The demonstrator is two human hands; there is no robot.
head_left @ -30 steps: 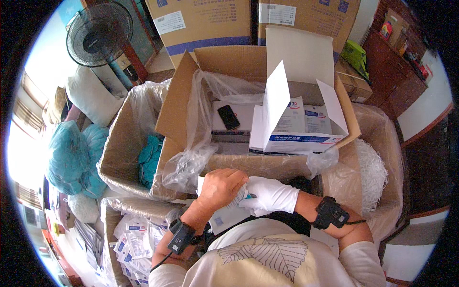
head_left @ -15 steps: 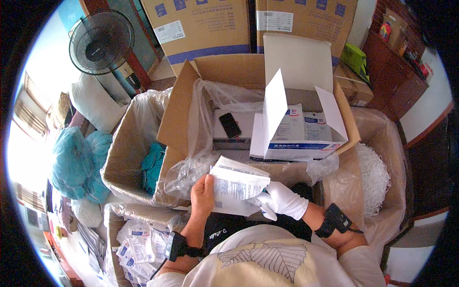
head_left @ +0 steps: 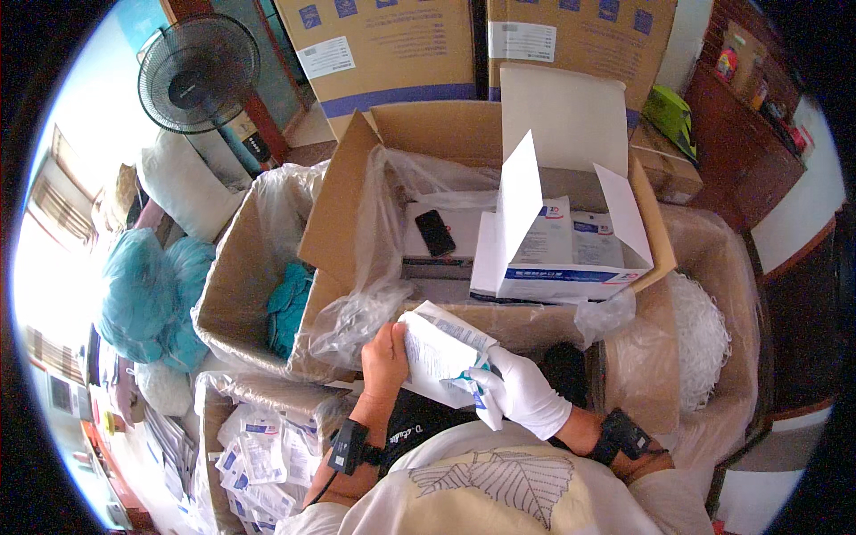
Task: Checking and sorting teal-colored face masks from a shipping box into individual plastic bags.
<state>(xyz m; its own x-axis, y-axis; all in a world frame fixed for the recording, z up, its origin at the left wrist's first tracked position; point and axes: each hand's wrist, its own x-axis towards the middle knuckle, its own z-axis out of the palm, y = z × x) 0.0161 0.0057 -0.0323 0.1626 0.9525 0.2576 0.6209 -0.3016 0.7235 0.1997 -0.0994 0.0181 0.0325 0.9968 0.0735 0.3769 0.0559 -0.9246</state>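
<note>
My bare left hand (head_left: 385, 358) grips the left end of a white printed paper pouch (head_left: 439, 352), thumb on top. My right hand (head_left: 528, 392), in a white glove, is closed at the pouch's right end. Teal material (head_left: 471, 376) shows there between the gloved fingers and the pouch; its shape is mostly hidden. A white flap with blue print hangs below those fingers. Beyond my hands, a white box (head_left: 571, 283) stands with its flaps up and printed pouches (head_left: 596, 242) upright inside.
The white box sits in a plastic-lined carton (head_left: 328, 223), beside a black phone (head_left: 434, 234). A left carton holds teal items (head_left: 290, 308); another holds printed packets (head_left: 260, 459). White strands (head_left: 700, 343) fill the right carton. Teal bundles (head_left: 134, 290) and a fan (head_left: 198, 76) stand farther left.
The pouch has tilted, its right end dropping toward me. My gloved hand has turned against that end, and more teal shows there. The whole view has shifted slightly.
</note>
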